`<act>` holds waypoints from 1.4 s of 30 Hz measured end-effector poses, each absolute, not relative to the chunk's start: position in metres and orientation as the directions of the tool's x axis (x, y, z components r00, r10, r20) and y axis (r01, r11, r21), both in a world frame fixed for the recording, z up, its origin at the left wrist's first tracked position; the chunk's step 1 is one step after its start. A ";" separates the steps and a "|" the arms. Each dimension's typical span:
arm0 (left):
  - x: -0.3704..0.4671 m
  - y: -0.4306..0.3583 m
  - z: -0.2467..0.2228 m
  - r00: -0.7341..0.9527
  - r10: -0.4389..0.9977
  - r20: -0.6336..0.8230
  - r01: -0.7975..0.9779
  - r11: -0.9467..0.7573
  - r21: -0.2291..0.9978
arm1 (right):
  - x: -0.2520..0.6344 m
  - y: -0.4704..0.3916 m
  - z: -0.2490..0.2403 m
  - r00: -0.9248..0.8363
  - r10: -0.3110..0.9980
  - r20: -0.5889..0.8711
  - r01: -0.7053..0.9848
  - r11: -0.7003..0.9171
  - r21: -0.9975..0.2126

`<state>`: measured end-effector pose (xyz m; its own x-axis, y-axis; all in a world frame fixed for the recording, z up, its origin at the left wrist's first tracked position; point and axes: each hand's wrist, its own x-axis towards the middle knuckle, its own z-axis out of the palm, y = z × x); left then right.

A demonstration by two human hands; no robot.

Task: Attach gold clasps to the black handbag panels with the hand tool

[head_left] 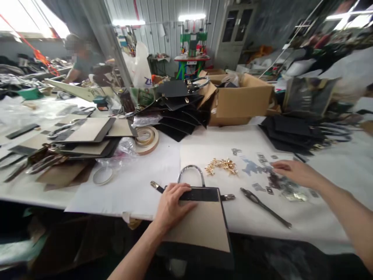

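Note:
My left hand [174,203] lies on a handbag panel [204,223] at the table's front edge, fingers flat near its top and thumb apart. The panel has a beige backing, a black border, a wrapped curved handle [190,167] and a strap with metal end pieces [229,197] sticking out at both sides. My right hand [288,170] is over scattered small metal plates [270,190], its fingers pressed together; whatever is between the fingertips is too small to make out. Between my hands lie a pile of gold-coloured metal fasteners [222,166] and a dark flat metal tool [265,208] with a slotted head.
Stacked bag panels [87,130], tape rolls [147,140] and plastic wrap stand left. Black panels [177,122] and a cardboard box [241,99] are behind; more black bag pieces [291,132] lie right. A person [83,62] sits at the far left. A green machine [192,42] stands farther back.

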<state>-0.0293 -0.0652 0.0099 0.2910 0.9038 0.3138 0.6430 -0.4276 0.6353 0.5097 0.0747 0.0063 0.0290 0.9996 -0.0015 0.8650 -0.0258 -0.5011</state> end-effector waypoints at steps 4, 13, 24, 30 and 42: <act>-0.040 -0.070 0.003 0.297 0.886 0.355 0.681 -0.457 0.572 | 0.496 0.068 0.019 0.054 0.996 -0.072 0.902 -0.079 -0.425; -0.049 -0.054 -0.027 0.315 0.835 0.451 0.723 -0.519 0.456 | 0.511 0.062 0.016 0.138 0.978 -0.157 0.894 -0.191 -0.406; -0.049 -0.051 -0.028 0.324 0.822 0.469 0.730 -0.532 0.429 | 0.515 0.064 0.022 -0.034 0.942 -0.333 0.836 -0.155 -0.526; -0.049 -0.052 -0.030 0.329 0.836 0.440 0.740 -0.517 0.430 | 0.520 0.059 0.019 -0.061 0.920 -0.388 0.836 -0.165 -0.523; -0.047 -0.053 -0.025 0.330 0.831 0.448 0.732 -0.524 0.435 | 0.495 0.049 0.015 -0.065 0.966 -0.250 0.850 -0.077 -0.522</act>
<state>-0.0472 -0.0527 -0.0250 0.3295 0.8312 0.4478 0.7320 -0.5245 0.4348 0.4953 0.0487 0.0154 -0.0655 0.9661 -0.2496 0.8496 -0.0772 -0.5218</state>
